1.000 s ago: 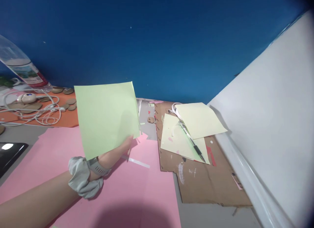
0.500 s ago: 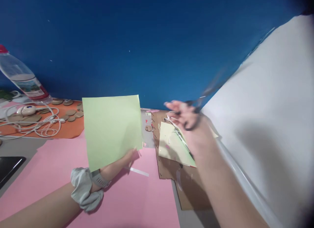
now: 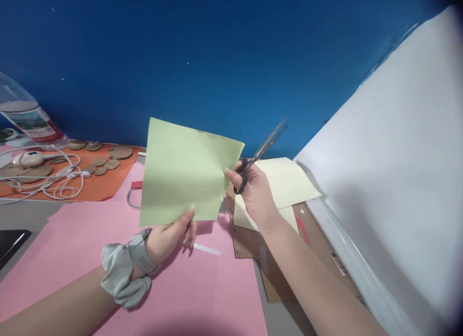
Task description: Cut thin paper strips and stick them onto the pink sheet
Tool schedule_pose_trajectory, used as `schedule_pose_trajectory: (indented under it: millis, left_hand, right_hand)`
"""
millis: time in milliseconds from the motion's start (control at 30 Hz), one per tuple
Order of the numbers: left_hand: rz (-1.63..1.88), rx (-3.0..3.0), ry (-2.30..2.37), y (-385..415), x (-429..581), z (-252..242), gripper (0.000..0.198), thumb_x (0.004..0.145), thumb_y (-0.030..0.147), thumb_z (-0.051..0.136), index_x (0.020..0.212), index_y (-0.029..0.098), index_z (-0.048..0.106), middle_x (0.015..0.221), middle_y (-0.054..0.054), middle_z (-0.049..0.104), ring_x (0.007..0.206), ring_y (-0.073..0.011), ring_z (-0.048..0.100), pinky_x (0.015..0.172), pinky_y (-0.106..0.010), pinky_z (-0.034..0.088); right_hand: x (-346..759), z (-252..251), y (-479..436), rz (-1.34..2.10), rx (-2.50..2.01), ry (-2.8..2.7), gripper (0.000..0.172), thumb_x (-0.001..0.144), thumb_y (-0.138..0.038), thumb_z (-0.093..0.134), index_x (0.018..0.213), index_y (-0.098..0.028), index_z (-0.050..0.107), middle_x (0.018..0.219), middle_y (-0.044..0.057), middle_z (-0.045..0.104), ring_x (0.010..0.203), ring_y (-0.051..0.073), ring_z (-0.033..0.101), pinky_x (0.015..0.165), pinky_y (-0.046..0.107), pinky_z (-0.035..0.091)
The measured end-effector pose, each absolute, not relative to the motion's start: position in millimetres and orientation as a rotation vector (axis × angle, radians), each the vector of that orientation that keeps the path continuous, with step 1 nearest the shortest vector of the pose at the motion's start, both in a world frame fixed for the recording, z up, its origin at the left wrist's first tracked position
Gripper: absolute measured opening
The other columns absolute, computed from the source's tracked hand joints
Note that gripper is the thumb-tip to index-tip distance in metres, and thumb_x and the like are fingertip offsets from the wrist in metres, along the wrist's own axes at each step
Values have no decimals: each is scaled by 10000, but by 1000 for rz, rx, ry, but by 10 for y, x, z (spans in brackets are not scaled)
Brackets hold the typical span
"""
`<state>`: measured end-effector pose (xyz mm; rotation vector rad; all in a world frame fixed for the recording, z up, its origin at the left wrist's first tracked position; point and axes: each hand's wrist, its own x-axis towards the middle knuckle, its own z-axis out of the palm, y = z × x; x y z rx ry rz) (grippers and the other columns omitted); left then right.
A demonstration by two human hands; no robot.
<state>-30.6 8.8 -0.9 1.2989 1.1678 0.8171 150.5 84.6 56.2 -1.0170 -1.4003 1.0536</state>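
My left hand [image 3: 170,239] pinches the lower edge of a light green paper sheet [image 3: 184,174] and holds it up above the pink paper [image 3: 202,288] on the desk. A grey scrunchie and a grey watch sit on that wrist. My right hand [image 3: 253,191] grips a pair of black-handled scissors [image 3: 262,150] with the blades pointing up and to the right. The fingers of that hand touch the sheet's right edge.
Pale yellow sheets [image 3: 285,181] lie on brown cardboard [image 3: 282,263] to the right. An orange sheet [image 3: 72,181] at the left carries cardboard discs, a white cable [image 3: 54,181] and a plastic bottle [image 3: 25,116]. A big white board [image 3: 398,172] slopes along the right. A blue wall stands behind.
My right hand came into view with the scissors, swung left and now touches the green sheet's right edge. The left hand shifted the sheet to the right and tilted it.
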Motion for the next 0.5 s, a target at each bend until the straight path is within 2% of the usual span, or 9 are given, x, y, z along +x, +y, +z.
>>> schedule_pose_trajectory:
  millis: [167,300,400,500]
  left_hand:
    - [698,1287,1183,149,-291,-4,688,896,624,181,502,212,566,539,-29,582,579,-161,586,758,-292,489]
    - [714,1308,1193,149,-285,34,668,892,628,186,563,218,598,590,-33,628,613,-161,594,754,-274,481]
    - [772,1292,1183,160,-266,66,668,896,616,168,555,223,587,558,-34,615,576,-157,592,687,-262,490]
    - [900,1290,1274,180,-273,66,651,900,608,183,565,218,582,514,-20,586,537,-154,590,673,-267,495]
  right_hand:
    - [1514,465,897,987,-1046,-1346,233,745,-391,688,770,-228,525,719,-32,476,621,101,435,600,241,410]
    - [1562,427,942,999,-1076,-1325,261,749,-447,675,768,-219,548,744,-16,524,663,114,493,623,245,430]
    - [1599,370,958,1237,-1027,-1192,350,780,-547,598,805,-200,562,794,19,584,758,140,569,671,257,468]
    - [1599,253,932,1712,-978,-1047,505,783,-682,482,887,-193,551,810,31,587,668,137,592,549,242,483]
